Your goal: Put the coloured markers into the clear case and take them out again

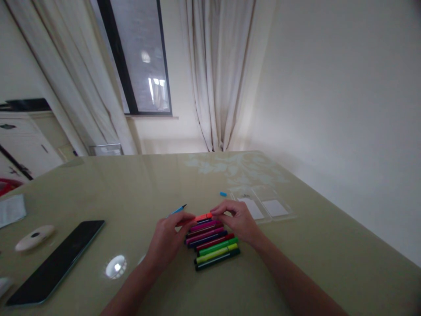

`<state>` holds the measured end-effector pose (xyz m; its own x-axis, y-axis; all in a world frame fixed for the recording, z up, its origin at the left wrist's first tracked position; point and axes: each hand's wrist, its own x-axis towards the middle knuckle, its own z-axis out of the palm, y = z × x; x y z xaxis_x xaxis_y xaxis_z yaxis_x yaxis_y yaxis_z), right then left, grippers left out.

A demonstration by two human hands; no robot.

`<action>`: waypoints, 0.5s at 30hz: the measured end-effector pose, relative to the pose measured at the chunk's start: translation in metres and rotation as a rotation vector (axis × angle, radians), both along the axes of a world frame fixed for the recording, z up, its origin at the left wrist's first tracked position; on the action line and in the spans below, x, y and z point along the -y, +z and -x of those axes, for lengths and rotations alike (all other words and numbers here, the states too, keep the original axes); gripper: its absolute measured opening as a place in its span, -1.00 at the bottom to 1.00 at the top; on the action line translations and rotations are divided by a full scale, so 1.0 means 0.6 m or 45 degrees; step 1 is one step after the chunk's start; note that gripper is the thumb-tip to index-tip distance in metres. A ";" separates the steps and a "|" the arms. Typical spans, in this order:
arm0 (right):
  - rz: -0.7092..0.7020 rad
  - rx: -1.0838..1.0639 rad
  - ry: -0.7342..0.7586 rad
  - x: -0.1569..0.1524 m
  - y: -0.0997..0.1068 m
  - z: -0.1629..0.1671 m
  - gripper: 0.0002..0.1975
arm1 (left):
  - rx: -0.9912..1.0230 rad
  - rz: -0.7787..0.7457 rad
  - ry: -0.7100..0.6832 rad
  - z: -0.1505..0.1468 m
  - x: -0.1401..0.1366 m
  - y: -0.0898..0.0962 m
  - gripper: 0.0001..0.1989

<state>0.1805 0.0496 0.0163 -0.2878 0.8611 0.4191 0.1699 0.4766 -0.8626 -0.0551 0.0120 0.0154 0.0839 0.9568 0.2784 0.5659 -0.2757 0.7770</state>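
Note:
An orange-red marker [203,217] lies level between my hands at the far end of a row of markers. Its left end is pinched by my left hand [173,235], its right end by my right hand [237,217]. Nearer to me, the row holds several capped markers, among them a purple marker [204,235], a red marker [215,242], a bright green marker [219,246], a yellow-green marker [217,253] and a dark green marker [217,260]. Beyond my left hand rests a blue marker [178,210] with its dark tip bare. A small blue cap [223,194] lies farther back.
An opened clear plastic case [288,215] with white cards inside lies to the right. On the left are a dark tablet [55,263], a white oval object [34,238] and a pale cloth or paper [12,210]. A wall [345,109] borders the table [138,184] on the right.

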 end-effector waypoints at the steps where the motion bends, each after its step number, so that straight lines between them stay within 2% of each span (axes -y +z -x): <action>1: -0.006 0.026 -0.005 0.000 0.001 0.000 -0.94 | -0.018 0.010 -0.008 0.000 -0.001 -0.001 -0.76; 6: -0.044 0.307 -0.115 -0.010 0.002 -0.006 -0.84 | -0.248 0.000 -0.051 -0.002 -0.003 -0.013 -0.72; 11: -0.302 0.973 -0.489 -0.041 -0.029 -0.028 -0.65 | -0.350 -0.058 -0.109 0.002 -0.014 -0.029 -0.75; 13: -0.339 1.206 -0.519 -0.049 -0.041 -0.032 -0.59 | -0.363 -0.065 -0.047 0.018 -0.023 -0.032 -0.71; 15: -0.362 1.306 -0.496 -0.052 -0.048 -0.032 -0.60 | -0.425 -0.070 0.082 0.042 -0.031 -0.034 -0.68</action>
